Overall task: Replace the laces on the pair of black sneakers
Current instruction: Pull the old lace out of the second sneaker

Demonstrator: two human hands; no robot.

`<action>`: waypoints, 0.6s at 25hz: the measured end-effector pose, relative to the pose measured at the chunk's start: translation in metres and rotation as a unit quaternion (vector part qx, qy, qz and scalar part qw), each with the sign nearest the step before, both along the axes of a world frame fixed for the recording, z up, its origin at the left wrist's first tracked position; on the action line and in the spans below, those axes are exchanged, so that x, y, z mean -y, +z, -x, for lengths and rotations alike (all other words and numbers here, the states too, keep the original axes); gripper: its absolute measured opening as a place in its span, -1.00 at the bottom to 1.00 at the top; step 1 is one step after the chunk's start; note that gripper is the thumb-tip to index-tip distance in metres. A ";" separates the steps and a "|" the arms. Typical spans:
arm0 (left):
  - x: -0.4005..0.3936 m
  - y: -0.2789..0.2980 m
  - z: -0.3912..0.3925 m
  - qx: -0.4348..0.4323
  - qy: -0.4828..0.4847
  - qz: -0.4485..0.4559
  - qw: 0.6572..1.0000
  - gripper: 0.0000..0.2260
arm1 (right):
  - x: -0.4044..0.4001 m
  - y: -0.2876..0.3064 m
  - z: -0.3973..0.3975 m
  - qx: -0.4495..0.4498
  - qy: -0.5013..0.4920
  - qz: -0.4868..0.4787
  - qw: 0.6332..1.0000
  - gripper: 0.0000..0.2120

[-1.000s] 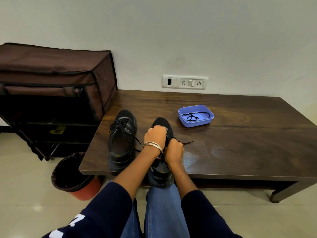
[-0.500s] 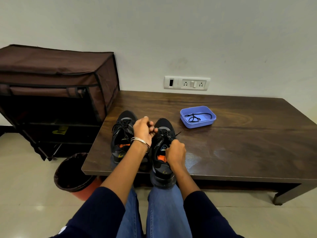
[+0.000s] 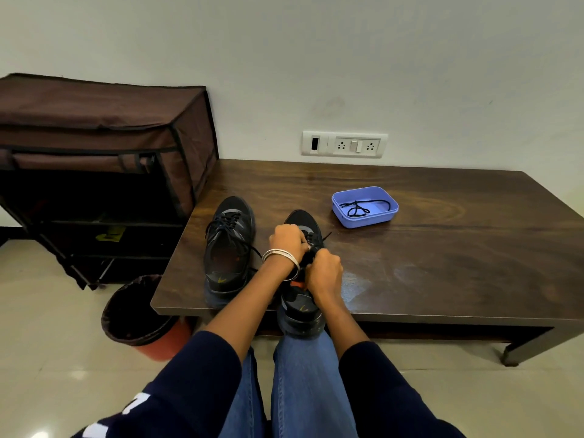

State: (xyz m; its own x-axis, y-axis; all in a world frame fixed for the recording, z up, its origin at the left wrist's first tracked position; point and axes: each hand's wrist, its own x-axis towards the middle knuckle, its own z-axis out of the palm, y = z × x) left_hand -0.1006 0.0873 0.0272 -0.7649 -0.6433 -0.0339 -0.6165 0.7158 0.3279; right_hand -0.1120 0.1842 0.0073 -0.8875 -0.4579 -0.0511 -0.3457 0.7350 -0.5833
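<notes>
Both grips curled on the lace [image 3: 311, 252] over the right shoe [image 3: 301, 298]: left hand [image 3: 287, 240] above, right hand [image 3: 325, 273] nearer. Forearms converge (bangles on left wrist). Left shoe [image 3: 227, 248] alongside on tabletop [image 3: 442, 263]. Spare lace [image 3: 363, 207] in blue tray [image 3: 365, 221].

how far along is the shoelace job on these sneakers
Done, apparently: the left sneaker is laced. In hand: the left hand and right hand work the lace on the right sneaker. Left: finishing it; one black lace lies in the blue tray.
</notes>
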 end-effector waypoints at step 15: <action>0.016 -0.026 -0.027 -0.412 0.247 -0.615 0.626 -0.76 | 0.004 -0.004 0.002 -0.033 0.012 -0.014 0.999 -0.86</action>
